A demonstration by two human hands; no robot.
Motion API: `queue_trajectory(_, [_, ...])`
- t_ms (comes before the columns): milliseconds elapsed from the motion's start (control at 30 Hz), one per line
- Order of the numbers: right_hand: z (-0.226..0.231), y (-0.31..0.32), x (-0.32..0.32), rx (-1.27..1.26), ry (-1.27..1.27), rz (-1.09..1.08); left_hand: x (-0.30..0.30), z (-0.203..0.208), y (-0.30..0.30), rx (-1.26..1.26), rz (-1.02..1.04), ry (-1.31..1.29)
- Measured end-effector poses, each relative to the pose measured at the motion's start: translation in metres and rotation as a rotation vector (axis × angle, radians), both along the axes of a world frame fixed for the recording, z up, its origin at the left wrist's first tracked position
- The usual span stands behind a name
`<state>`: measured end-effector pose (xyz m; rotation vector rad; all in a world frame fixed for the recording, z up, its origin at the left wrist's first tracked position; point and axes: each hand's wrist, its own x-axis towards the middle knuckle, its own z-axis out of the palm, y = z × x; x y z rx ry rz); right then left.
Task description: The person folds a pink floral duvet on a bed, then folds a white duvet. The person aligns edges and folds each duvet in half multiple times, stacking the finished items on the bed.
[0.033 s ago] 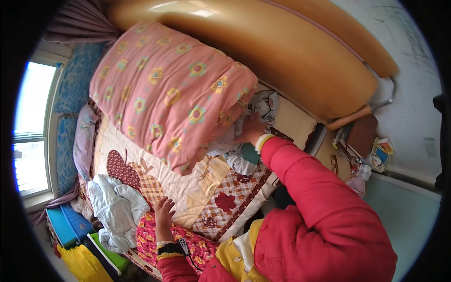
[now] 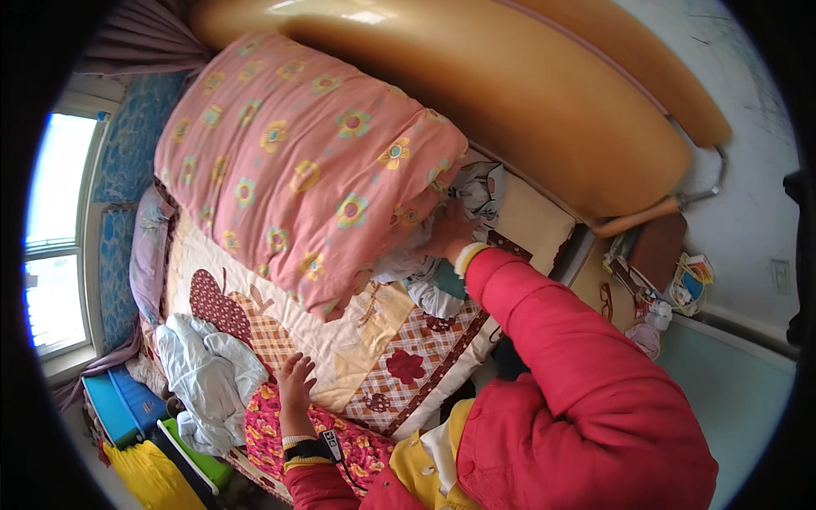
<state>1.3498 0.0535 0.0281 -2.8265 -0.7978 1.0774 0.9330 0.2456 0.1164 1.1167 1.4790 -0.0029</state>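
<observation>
My right hand [image 2: 453, 231] reaches into a bunch of pale grey and white clothes [image 2: 408, 259] at the right end of a rolled pink quilt [image 2: 297, 170] with a flower print. Its fingers are smeared and partly hidden among the cloth, so their grip does not show. A dark green piece of cloth [image 2: 447, 279] lies just below that hand. Over the bed, near a red floral cloth [image 2: 265, 425], my left hand [image 2: 295, 382] is open with its fingers apart and nothing in it. A dark band with a small cabled device circles the left wrist.
The bed carries a patchwork cover [image 2: 340, 340]. White crumpled cloth [image 2: 208, 374] lies at its left, near a blue box [image 2: 132, 404] and a yellow bag [image 2: 149, 476]. A wooden headboard [image 2: 476, 93] borders the far side. Glasses [image 2: 606, 299] sit on a right-hand surface.
My right hand has shifted slightly left, deeper among the clothes. The left hand keeps nearly the same pose. The whole view has tilted a little.
</observation>
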Motion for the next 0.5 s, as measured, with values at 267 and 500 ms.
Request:
queue_trajectory(267, [-0.093, 0.013, 0.026, 0.213, -0.005, 0.142, 0.061, -0.018, 0.019, 0.006, 0.134, -0.138])
queue_trajectory(500, [-0.058, -0.078, 0.024, 0.027, 0.389, 0.668, 0.109, -0.048, 0.083, -0.069, 0.402, -0.471])
